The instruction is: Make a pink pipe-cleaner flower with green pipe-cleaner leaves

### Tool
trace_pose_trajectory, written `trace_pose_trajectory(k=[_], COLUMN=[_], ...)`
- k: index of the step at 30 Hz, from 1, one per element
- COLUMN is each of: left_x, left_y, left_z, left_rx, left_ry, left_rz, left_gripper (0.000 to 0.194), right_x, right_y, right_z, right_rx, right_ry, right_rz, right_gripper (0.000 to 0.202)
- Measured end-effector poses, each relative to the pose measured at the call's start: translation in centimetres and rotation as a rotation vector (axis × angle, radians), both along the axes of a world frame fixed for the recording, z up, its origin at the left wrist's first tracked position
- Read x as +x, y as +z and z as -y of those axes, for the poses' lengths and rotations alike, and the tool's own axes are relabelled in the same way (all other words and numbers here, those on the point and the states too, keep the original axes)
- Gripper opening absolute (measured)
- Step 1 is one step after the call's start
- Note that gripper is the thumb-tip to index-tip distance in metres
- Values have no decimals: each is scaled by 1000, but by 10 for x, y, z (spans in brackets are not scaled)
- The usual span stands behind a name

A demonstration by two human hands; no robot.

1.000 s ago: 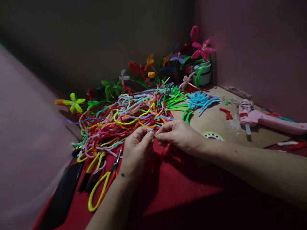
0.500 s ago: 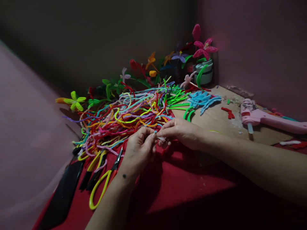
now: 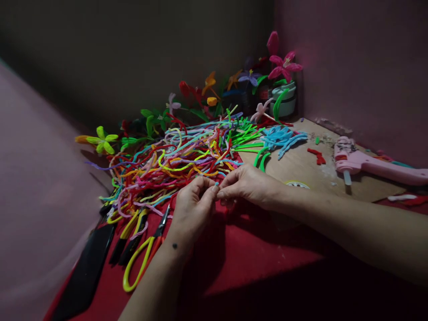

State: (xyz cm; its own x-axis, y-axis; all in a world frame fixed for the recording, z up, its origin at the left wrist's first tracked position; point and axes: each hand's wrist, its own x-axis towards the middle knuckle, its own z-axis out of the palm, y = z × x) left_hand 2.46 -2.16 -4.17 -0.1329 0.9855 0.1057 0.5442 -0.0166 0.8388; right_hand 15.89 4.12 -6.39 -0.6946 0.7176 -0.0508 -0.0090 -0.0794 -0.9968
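Note:
My left hand (image 3: pixel 194 205) is closed in a pinch, and the tip of a light blue pipe cleaner (image 3: pixel 217 183) pokes out between its thumb and forefinger. Most of that piece is hidden by the fingers. Right beside it, my right hand (image 3: pixel 249 185) also pinches, its fingertips touching or nearly touching the left ones; what it grips is hidden. Behind both hands spreads a tangled heap of many-coloured pipe cleaners (image 3: pixel 160 167). Scissors (image 3: pixel 147 254) with a yellow and orange handle lie by my left wrist.
Yellow-and-black pliers (image 3: pixel 129 236) and a black flat object (image 3: pixel 85 272) lie at left. A pink glue gun (image 3: pixel 377 167) rests on a brown board (image 3: pixel 297 165) near blue pipe cleaner pieces (image 3: pixel 282 139). Pipe cleaner flowers (image 3: pixel 284 67) stand along the wall.
My right hand has closed in and turned slightly; the whitish strands under its fingers are now hidden. A round yellow-rimmed item shows more behind my right forearm.

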Motion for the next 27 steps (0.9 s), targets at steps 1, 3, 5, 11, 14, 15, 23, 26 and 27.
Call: trace_pose_trajectory(k=[1, 3, 5, 11, 14, 15, 23, 26, 27], left_x=[-1, -1, -1, -2, -3, -4, -15, -19, -19], left_y=[-1, -2, -2, 6, 8, 8, 13, 17, 17], left_z=[0, 0, 1, 1, 1, 1, 1, 1, 2], left_rx=[24, 60, 63, -175, -220, -222, -138, -45, -23], left_ry=[7, 27, 37, -12, -42, -53, -154, -202, -226], left_rz=[-41, -96, -70, 529, 680, 696, 550, 390, 333], left_gripper=[15, 13, 12, 16, 18, 17, 20, 34, 33], right_x=[0, 0, 0, 1, 0, 0, 3, 4, 4], right_y=[0, 1, 3, 7, 5, 5, 6, 5, 5], right_z=[0, 1, 2, 6, 8, 8, 4, 1, 1], right_rx=[-6, -22, -41, -78, -132, -138, -163, -228, -247], right_ry=[3, 0, -18, -26, -20, -22, -32, 23, 39], right_rz=[-12, -33, -46, -128, -187, -198, -258, -268, -268], right_gripper=[8, 6, 7, 7, 7, 7, 8, 6, 5])
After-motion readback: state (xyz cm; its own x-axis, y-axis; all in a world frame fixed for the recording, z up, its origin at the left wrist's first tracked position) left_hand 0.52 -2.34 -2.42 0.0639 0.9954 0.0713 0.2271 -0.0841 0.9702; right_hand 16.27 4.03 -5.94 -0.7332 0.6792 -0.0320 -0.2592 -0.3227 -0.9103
